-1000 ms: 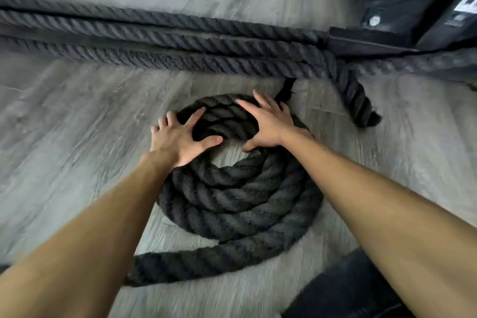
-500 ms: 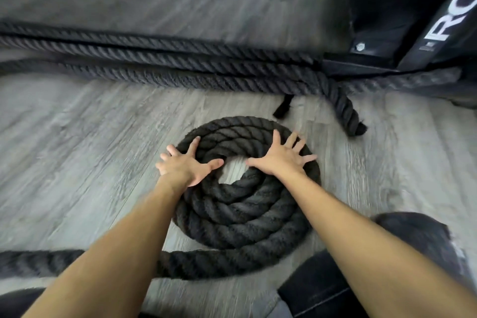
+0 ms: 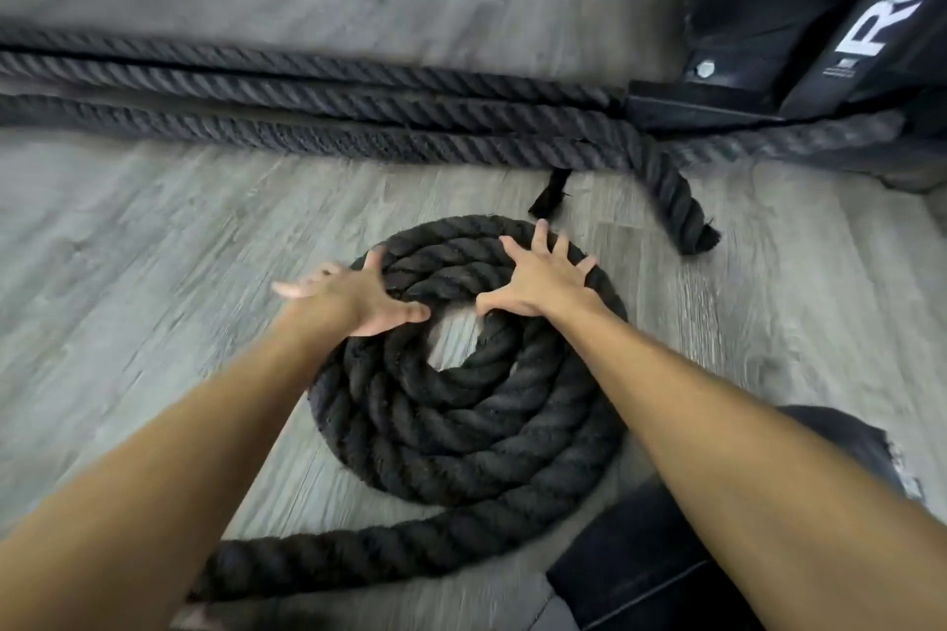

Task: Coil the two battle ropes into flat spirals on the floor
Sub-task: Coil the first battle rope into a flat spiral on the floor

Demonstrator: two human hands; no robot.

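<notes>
A thick black battle rope lies in a flat spiral of about three turns on the grey wood floor, with a small bare gap at its centre. Its loose tail runs off to the lower left under my left forearm. My left hand presses on the spiral's far left side with fingers spread. My right hand presses on the far right side, fingers spread flat. Several straight runs of black rope lie side by side beyond the spiral, one frayed end curving toward me.
A black steel rack base with white lettering on its upright stands at the upper right, where the ropes are anchored. A short black strap end lies just beyond the spiral. My dark-trousered knee is at the lower right.
Both hands have slid round on the spiral, the left to the left edge and the right further right. The view has tilted down, so the coil sits lower in the frame.
</notes>
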